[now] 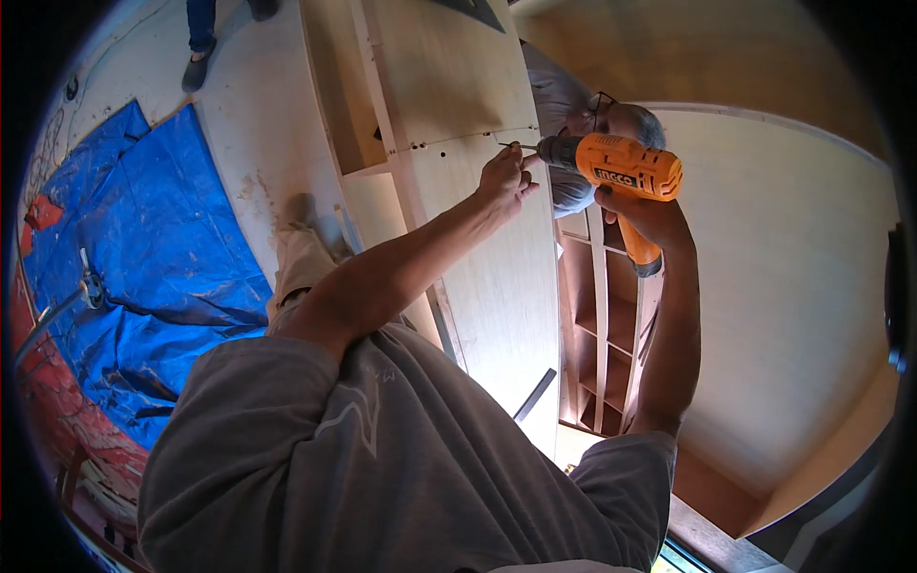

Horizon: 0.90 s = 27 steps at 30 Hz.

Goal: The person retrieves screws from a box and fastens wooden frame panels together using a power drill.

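Note:
My right hand (635, 212) grips the handle of an orange cordless drill (626, 164), held level with its black chuck toward the left. A thin drill bit (531, 147) reaches out of the chuck. My left hand (506, 180) is closed at the bit, thumb and fingertips pinching it; its tip shows just past them. Whether a screw sits on that tip is too small to tell. Below both hands lies a pale wooden panel (478, 220) with a row of small dark holes across it, close to the left fingertips.
Beyond the panel a person in grey (559, 91) bends close to the drill. Wooden shelving (597, 315) stands on the right, beside a large pale board (764, 267). A dark strip (535, 394) rests on the panel. A blue tarp (181, 258) covers floor at left; another person's foot (198, 72) is at top left.

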{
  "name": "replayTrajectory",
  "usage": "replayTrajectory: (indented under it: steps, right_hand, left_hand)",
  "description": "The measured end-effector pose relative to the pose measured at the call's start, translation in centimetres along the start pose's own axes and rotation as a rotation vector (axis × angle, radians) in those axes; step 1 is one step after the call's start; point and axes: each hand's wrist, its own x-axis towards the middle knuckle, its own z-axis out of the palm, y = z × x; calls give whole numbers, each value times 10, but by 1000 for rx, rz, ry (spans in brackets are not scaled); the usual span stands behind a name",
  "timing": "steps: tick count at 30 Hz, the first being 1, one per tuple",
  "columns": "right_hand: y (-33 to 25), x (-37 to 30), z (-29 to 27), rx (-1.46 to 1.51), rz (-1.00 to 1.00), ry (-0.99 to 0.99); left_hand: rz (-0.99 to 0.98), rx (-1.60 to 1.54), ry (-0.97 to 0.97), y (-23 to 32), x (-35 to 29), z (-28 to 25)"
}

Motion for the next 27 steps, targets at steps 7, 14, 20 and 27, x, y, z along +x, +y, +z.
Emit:
replayTrajectory:
  steps: [7, 14, 20, 27]
  right_hand:
    - [-11, 6, -2, -37, 2, -27]
    - [-20, 21, -13, -89, 69, -75]
    - [-30, 23, -18, -257, 97, -128]
    - [-23, 17, -16, -210, 107, -59]
  left_hand:
    - [1, -12, -5, 3, 1, -2]
    - [-22, 268, -1, 20, -31, -28]
    - [1672, 1452, -248, 149, -47, 48]
    - [1175, 2070, -705, 108, -92, 200]
